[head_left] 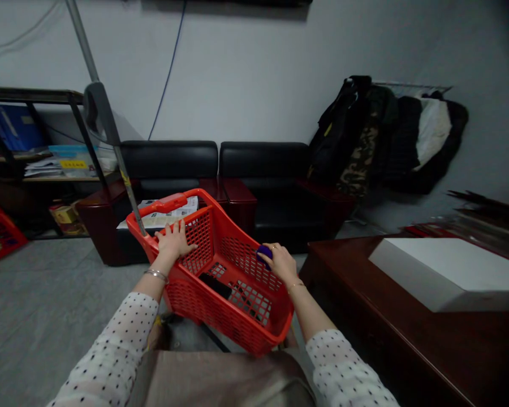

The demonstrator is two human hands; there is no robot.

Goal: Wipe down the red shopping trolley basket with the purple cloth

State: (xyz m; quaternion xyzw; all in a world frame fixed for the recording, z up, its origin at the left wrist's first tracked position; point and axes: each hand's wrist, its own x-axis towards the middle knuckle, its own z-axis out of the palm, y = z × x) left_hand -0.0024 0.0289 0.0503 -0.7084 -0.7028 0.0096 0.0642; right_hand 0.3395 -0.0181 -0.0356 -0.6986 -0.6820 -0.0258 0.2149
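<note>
A red plastic shopping cart [229,333] with lattice walls stands before me, its handle towards the far left. My left hand [173,243] rests on the basket rim near the handle, fingers spread. In my right hand [281,263] is a small purple pad [264,255], pressed against the upper inside of the far side wall. Whether it is cloth or sponge I cannot tell. On the basket floor lies a dark, long item [215,285]. A grey pole [106,116] rises from the handle end of the cart.
Two black sofas [263,161] with dark red wooden arms line the wall, with newspapers [182,212] on the left one. At right, a wooden table [356,294] carries a white box [458,271]. Coats [377,135] hang behind it. A shelf [34,93] stands at left.
</note>
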